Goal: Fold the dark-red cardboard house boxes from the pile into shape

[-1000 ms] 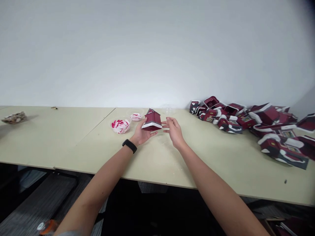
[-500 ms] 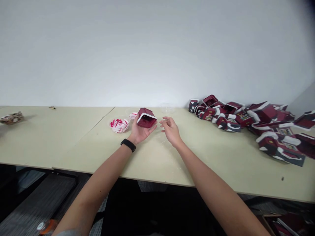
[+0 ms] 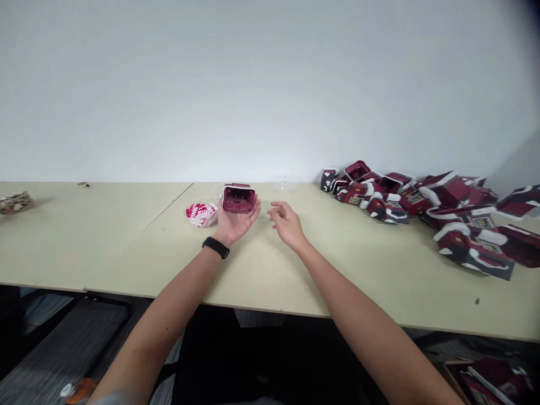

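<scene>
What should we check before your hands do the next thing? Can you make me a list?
Left hand holding the red paper house on its palm: ok.
Right hand free, holding nothing: ok.
Right hand touching the house: not ok, there is a gap between them.
Pile of red paper houses away from the hands: ok.
Inside of the house empty: cannot tell, too small to see.
</scene>
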The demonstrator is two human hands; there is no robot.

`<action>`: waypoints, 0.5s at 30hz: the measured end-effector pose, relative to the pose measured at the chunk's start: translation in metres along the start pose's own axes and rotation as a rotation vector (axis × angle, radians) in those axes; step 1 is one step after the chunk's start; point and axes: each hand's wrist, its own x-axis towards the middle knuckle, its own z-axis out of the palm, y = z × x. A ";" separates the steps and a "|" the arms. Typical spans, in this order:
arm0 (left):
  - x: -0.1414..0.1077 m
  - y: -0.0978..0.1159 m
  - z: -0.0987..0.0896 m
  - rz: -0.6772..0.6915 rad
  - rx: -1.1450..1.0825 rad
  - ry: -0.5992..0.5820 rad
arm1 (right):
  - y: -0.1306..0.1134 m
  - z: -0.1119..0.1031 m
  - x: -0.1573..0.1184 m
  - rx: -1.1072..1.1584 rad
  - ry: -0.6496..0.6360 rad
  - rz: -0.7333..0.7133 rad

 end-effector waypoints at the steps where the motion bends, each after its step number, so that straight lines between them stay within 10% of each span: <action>1: 0.000 0.000 0.000 0.002 0.000 -0.006 | 0.001 0.000 0.000 0.000 -0.003 0.000; 15: 0.004 -0.011 -0.004 0.060 0.495 0.121 | -0.003 0.002 -0.002 0.036 -0.021 0.002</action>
